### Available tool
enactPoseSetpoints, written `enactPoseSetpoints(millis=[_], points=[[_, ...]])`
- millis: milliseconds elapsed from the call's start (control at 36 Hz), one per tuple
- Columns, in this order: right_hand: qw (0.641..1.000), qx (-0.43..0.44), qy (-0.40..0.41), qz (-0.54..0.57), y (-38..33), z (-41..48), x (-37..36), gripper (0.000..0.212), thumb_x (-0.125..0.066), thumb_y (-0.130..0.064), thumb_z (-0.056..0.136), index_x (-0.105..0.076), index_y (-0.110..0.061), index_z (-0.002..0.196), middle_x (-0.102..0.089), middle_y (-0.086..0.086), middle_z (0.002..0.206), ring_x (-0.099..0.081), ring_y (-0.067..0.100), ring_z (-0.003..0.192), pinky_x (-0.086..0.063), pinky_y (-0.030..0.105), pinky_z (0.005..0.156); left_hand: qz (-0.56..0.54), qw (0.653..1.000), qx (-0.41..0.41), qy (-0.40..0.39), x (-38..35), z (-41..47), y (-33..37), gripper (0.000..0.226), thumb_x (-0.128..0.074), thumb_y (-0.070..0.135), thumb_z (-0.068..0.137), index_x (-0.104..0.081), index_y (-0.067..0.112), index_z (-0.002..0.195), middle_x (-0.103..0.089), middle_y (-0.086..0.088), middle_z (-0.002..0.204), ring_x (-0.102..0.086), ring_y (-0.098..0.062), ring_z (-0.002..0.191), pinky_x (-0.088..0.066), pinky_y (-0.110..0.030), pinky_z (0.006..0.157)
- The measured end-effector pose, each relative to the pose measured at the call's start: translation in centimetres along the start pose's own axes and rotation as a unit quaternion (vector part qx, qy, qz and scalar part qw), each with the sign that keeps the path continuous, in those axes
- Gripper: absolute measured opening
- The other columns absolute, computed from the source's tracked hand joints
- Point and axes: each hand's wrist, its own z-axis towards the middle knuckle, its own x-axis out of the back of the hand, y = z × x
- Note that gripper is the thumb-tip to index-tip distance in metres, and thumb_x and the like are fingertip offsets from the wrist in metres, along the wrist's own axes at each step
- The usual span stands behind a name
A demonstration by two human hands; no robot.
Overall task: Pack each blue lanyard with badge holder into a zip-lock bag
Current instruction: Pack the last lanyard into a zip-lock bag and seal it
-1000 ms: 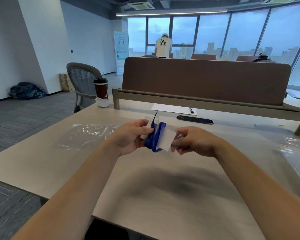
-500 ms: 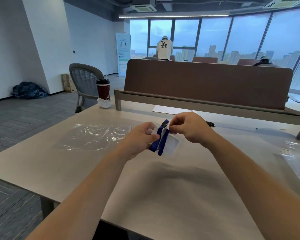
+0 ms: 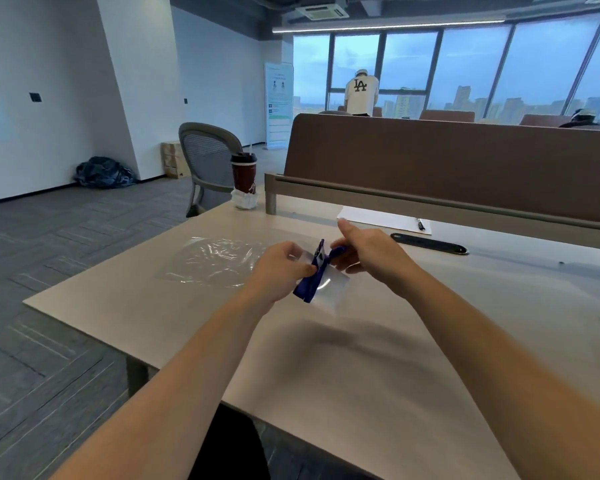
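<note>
Above the middle of the desk I hold a folded blue lanyard (image 3: 309, 282) lying against a clear badge holder (image 3: 331, 285). My left hand (image 3: 281, 270) pinches the lanyard and holder together at their left side. My right hand (image 3: 369, 249) pinches the lanyard's upper end by the black clip, with its index finger raised. A pile of clear zip-lock bags (image 3: 215, 259) lies flat on the desk (image 3: 378, 368) just left of and behind my left hand.
A dark red coffee cup (image 3: 244, 174) on a white napkin stands at the desk's far left corner. A sheet of paper (image 3: 381, 220) with a pen and a black oval cable slot (image 3: 430, 243) lie by the brown divider (image 3: 447, 161). A grey chair (image 3: 205, 161) stands left.
My right hand went from gripping the holder's right side to pinching the lanyard's top end. The view has swung a little to the left.
</note>
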Motion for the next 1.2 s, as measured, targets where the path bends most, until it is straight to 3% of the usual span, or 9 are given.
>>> enactPoseSetpoints(millis=[111,222,306,389,612,779,918,1029,1196], points=[[0.997,0.026,-0.026,-0.061,-0.9,0.4,-1.8,0.067,-0.053,-0.071,0.083,-0.073,-0.008,0.088,-0.074,0.005,0.083,-0.07,0.021,0.08,-0.059,0.039,0.081,0.035,0.999,-0.011,0.025,1.7,-0.6,-0.6,0.026,-0.073,0.02,0.086,-0.058,0.018,0.108,-0.06,0.005,0.097,-0.062,-0.018,0.093,-0.057,-0.037,0.082],[0.991,0.049,-0.029,-0.119,-2.0,1.0,-4.2,0.044,-0.067,-0.054,0.085,-0.072,-0.011,0.082,-0.07,0.006,0.077,-0.063,0.016,0.068,-0.055,0.034,0.07,0.077,0.995,-0.042,0.041,3.4,-1.5,-1.1,0.013,-0.069,0.019,0.089,-0.057,0.019,0.093,-0.058,0.007,0.082,-0.057,-0.013,0.079,-0.043,-0.023,0.061],[0.991,0.063,-0.034,-0.11,-2.8,1.5,-5.3,0.026,-0.069,-0.037,0.09,-0.071,-0.011,0.087,-0.07,0.004,0.078,-0.064,0.016,0.07,-0.055,0.033,0.073,0.066,0.996,-0.032,0.052,5.1,-1.8,-1.8,0.019,-0.071,0.017,0.086,-0.056,0.027,0.083,-0.062,0.004,0.082,-0.06,-0.015,0.078,-0.051,-0.032,0.071],[0.988,0.081,-0.065,-0.115,-3.7,2.0,-6.2,0.015,-0.069,-0.025,0.09,-0.072,-0.011,0.096,-0.071,0.005,0.085,-0.068,0.02,0.08,-0.058,0.034,0.079,0.056,0.997,-0.015,0.054,6.9,-1.9,-2.5,0.017,-0.074,0.019,0.085,-0.06,0.025,0.092,-0.068,0.0,0.091,-0.066,-0.019,0.088,-0.057,-0.045,0.087],[0.987,0.105,-0.096,-0.079,-4.9,3.2,-9.3,0.006,-0.07,-0.018,0.09,-0.069,-0.02,0.096,-0.069,0.001,0.093,-0.065,0.02,0.088,-0.057,0.033,0.082,0.013,0.998,-0.01,0.063,10.1,-2.2,-4.1,0.026,-0.074,0.022,0.085,-0.062,0.016,0.107,-0.071,-0.007,0.103,-0.068,-0.026,0.097,-0.058,-0.048,0.086],[0.991,0.107,-0.078,-0.012,-3.6,4.0,-10.8,0.008,-0.07,-0.02,0.089,-0.07,-0.019,0.097,-0.069,0.0,0.092,-0.065,0.015,0.085,-0.057,0.026,0.075,0.012,0.998,-0.006,0.061,11.0,-1.2,-5.2,0.041,-0.074,0.022,0.086,-0.058,0.013,0.122,-0.068,-0.008,0.115,-0.068,-0.025,0.101,-0.061,-0.042,0.082],[0.993,0.103,-0.048,-0.021,-2.3,5.4,-10.6,0.004,-0.069,-0.018,0.09,-0.07,-0.019,0.094,-0.069,0.002,0.093,-0.064,0.017,0.087,-0.057,0.032,0.079,0.039,0.998,-0.008,0.056,10.3,0.9,-5.1,0.037,-0.075,0.026,0.087,-0.058,0.017,0.119,-0.067,-0.002,0.111,-0.067,-0.02,0.098,-0.061,-0.031,0.073],[0.996,0.084,-0.006,-0.012,-0.7,6.6,-9.8,0.006,-0.067,-0.017,0.091,-0.068,-0.023,0.09,-0.067,-0.002,0.091,-0.061,0.014,0.086,-0.052,0.028,0.075,0.055,0.997,-0.016,0.052,9.2,2.8,-4.6,0.028,-0.072,0.031,0.089,-0.055,0.025,0.111,-0.062,0.007,0.104,-0.065,-0.013,0.093,-0.054,-0.019,0.064],[0.996,0.032,0.084,-0.018,2.5,9.1,-7.3,0.005,-0.067,-0.017,0.091,-0.071,-0.016,0.094,-0.066,-0.001,0.09,-0.059,0.015,0.084,-0.048,0.025,0.067,0.096,0.993,-0.008,0.074,7.0,6.3,-4.8,0.014,-0.052,0.033,0.101,-0.058,0.023,0.11,-0.066,0.003,0.103,-0.063,-0.014,0.094,-0.054,-0.035,0.088]])
